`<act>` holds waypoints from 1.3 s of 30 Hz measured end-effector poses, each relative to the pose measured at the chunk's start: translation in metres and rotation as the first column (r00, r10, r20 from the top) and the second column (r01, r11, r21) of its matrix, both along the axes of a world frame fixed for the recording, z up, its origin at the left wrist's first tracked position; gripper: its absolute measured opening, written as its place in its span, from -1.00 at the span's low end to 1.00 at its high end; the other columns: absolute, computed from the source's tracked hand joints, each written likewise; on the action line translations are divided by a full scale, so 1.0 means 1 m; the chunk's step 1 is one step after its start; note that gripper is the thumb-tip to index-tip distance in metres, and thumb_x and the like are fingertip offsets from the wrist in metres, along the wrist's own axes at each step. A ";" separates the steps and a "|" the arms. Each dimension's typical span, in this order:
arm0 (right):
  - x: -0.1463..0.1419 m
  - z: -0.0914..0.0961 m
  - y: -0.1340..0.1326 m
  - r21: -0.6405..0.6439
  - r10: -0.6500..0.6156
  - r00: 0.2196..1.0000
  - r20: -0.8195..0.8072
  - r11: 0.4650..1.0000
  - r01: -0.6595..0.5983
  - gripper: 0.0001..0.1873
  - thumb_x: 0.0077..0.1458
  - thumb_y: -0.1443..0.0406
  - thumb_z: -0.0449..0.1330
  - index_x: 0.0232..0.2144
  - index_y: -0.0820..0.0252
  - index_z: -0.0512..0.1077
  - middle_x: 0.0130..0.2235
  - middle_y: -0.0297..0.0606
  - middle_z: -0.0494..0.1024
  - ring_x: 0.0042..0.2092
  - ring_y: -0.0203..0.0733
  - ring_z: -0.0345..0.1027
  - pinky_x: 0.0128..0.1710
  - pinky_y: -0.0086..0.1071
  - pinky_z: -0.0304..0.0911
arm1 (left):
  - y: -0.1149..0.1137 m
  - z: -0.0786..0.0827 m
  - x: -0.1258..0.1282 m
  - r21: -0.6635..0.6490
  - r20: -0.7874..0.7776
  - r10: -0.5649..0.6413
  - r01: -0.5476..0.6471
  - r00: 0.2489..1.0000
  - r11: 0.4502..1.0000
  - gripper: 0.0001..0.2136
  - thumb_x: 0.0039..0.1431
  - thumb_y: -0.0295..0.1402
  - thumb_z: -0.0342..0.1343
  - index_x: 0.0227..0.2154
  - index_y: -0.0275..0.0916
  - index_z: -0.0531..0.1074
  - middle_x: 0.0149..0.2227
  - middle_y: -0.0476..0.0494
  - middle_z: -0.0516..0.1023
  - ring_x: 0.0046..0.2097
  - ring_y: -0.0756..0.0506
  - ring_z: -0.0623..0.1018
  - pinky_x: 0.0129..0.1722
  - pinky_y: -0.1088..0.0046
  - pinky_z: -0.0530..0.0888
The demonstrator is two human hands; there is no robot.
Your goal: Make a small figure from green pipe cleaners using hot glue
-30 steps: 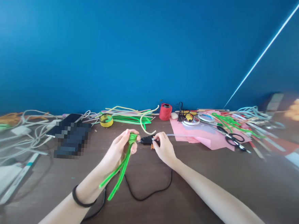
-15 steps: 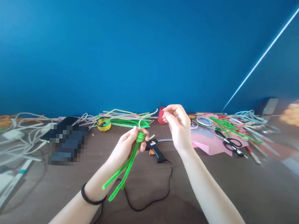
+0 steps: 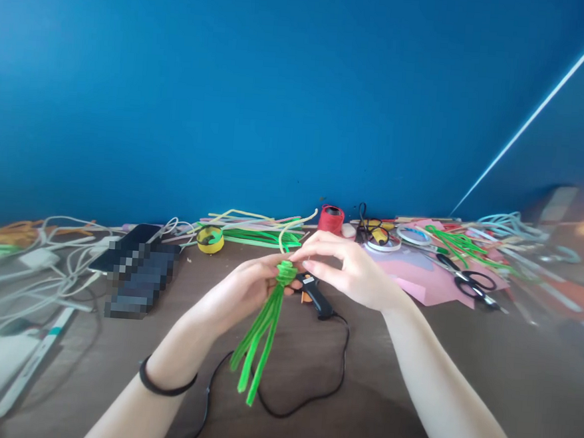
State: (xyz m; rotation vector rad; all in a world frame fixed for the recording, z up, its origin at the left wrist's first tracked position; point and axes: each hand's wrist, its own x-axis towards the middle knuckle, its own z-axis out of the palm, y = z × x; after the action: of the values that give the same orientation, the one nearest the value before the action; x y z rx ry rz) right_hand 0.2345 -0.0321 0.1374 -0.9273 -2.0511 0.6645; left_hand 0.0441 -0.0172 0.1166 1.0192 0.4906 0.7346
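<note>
My left hand (image 3: 239, 292) is closed round the coiled top of a bundle of green pipe cleaners (image 3: 262, 330), whose loose ends hang down toward me. My right hand (image 3: 353, 271) pinches the same coiled top from the right, fingers curled over it. Just behind both hands a black glue gun (image 3: 318, 298) lies on the brown table (image 3: 461, 377), its black cord (image 3: 309, 397) looping toward me.
A pixelated phone (image 3: 136, 268) and white cables (image 3: 43, 262) lie at the left. At the back are loose green and yellow pipe cleaners (image 3: 251, 233), a yellow tape roll (image 3: 209, 238) and a red thread spool (image 3: 330, 219). Pink paper (image 3: 428, 278) and black scissors (image 3: 470, 281) sit at the right.
My right hand let go of the glue gun, rose, then came down onto the green coil in my left hand. The glue gun now lies on the table.
</note>
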 end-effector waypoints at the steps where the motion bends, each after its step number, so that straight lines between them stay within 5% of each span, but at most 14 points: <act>1: 0.001 -0.001 0.000 -0.007 0.000 1.000 0.010 1.000 0.000 -0.78 0.11 0.38 0.09 -0.19 0.16 0.46 -0.24 -0.25 0.42 -0.17 -0.24 0.31 -0.15 -0.33 0.22 | -0.001 0.001 -0.001 0.020 -0.024 -0.007 0.007 1.000 1.000 -0.69 0.09 -0.52 0.01 -0.09 -0.32 0.44 -0.17 -0.21 0.52 -0.22 -0.07 0.48 -0.14 0.40 0.33; 6: -0.002 -0.006 0.000 -0.009 0.031 0.999 0.032 0.999 -0.031 -0.72 0.13 0.35 0.09 -0.10 0.10 0.45 -0.22 -0.24 0.40 -0.17 -0.24 0.30 -0.16 -0.32 0.23 | -0.004 0.005 -0.003 0.049 -0.067 0.047 -0.044 0.997 0.998 -0.66 0.12 -0.52 0.04 -0.02 -0.28 0.39 -0.12 -0.20 0.52 -0.16 -0.06 0.48 -0.06 0.38 0.30; 15: -0.003 -0.010 0.004 -0.049 0.042 0.998 -0.039 0.998 -0.044 -0.79 0.11 0.33 0.11 -0.23 0.11 0.51 -0.25 -0.26 0.40 -0.17 -0.22 0.31 -0.17 -0.31 0.22 | -0.005 0.006 -0.003 0.089 -0.099 0.125 -0.117 0.987 0.989 -0.62 0.08 -0.52 0.09 0.00 -0.27 0.38 -0.08 -0.21 0.51 -0.20 -0.07 0.51 -0.18 0.43 0.38; 18: -0.004 -0.014 0.009 -0.086 -0.042 0.982 -0.187 0.996 0.026 -0.81 0.10 0.32 0.10 -0.23 0.14 0.46 -0.26 -0.26 0.41 -0.19 -0.22 0.30 -0.18 -0.30 0.21 | -0.004 0.007 -0.006 0.110 -0.065 0.145 -0.137 0.987 0.984 -0.63 0.09 -0.51 0.09 0.00 -0.25 0.37 -0.07 -0.20 0.49 -0.21 -0.06 0.51 -0.22 0.45 0.40; 21: -0.008 -0.024 0.017 -0.242 -0.136 0.879 -0.458 0.970 0.024 -0.78 0.06 0.26 0.14 -0.19 0.12 0.35 -0.22 -0.25 0.39 -0.18 -0.22 0.29 -0.22 -0.32 0.22 | 0.001 0.006 -0.010 0.076 0.039 0.149 -0.152 0.988 0.986 -0.66 0.12 -0.47 0.05 -0.02 -0.23 0.38 -0.10 -0.19 0.50 -0.29 0.00 0.50 -0.29 0.49 0.42; 23: -0.016 -0.034 0.020 -0.396 -0.087 0.793 -0.603 0.895 -0.203 -0.61 -0.01 0.19 0.21 -0.10 0.05 0.26 -0.11 -0.24 0.33 -0.15 -0.22 0.29 -0.24 -0.32 0.24 | 0.004 0.004 -0.011 0.031 0.094 0.143 -0.147 0.985 0.989 -0.69 0.11 -0.46 0.06 -0.05 -0.21 0.41 -0.11 -0.16 0.50 -0.34 0.03 0.48 -0.31 0.47 0.44; 25: -0.027 -0.043 0.020 -0.444 0.033 0.706 -0.708 0.757 -0.480 -0.46 -0.07 0.13 0.25 -0.03 -0.04 0.18 -0.07 -0.27 0.30 -0.15 -0.23 0.30 -0.21 -0.28 0.26 | 0.006 0.002 -0.011 0.009 0.095 0.146 -0.147 0.985 0.989 -0.70 0.10 -0.44 0.06 -0.07 -0.21 0.43 -0.12 -0.15 0.50 -0.32 0.00 0.49 -0.28 0.44 0.46; 28: -0.043 -0.053 0.017 -0.450 0.101 0.645 -0.757 0.635 -0.628 -0.55 -0.13 0.17 0.31 -0.16 0.02 0.29 -0.23 -0.33 0.35 -0.23 -0.27 0.30 -0.24 -0.32 0.26 | 0.004 -0.001 -0.008 0.031 0.048 0.166 -0.167 0.985 0.985 -0.71 0.10 -0.41 0.07 -0.08 -0.19 0.44 -0.08 -0.14 0.49 -0.25 -0.05 0.50 -0.29 0.45 0.46; 33: -0.054 -0.059 0.016 -0.543 -0.083 0.715 -0.694 0.713 -0.443 -0.72 -0.18 0.20 0.34 -0.41 0.19 0.38 -0.45 -0.36 0.37 -0.41 -0.34 0.26 -0.44 -0.45 0.16 | 0.001 -0.003 -0.006 0.109 0.021 0.156 -0.158 0.987 0.981 -0.68 0.10 -0.41 0.07 -0.05 -0.18 0.40 0.03 -0.18 0.41 -0.20 -0.10 0.50 -0.38 0.46 0.47; 39: -0.049 -0.056 0.019 -0.544 -0.089 0.846 -0.526 0.800 -0.254 -0.65 -0.24 0.11 0.34 -0.59 0.23 0.32 -0.62 -0.41 0.30 -0.55 -0.37 0.14 -0.56 -0.45 0.05 | 0.003 -0.001 -0.011 0.154 0.030 0.072 -0.076 0.997 0.985 -0.69 0.10 -0.44 0.07 -0.06 -0.14 0.38 0.11 -0.18 0.32 -0.10 -0.16 0.49 -0.23 0.31 0.51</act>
State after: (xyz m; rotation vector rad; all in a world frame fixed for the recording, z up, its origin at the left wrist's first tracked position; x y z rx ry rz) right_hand 0.1852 -0.0130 0.0811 -0.8520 -1.3884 1.5025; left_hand 0.0330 -0.0144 0.1156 1.1402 0.4579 0.8609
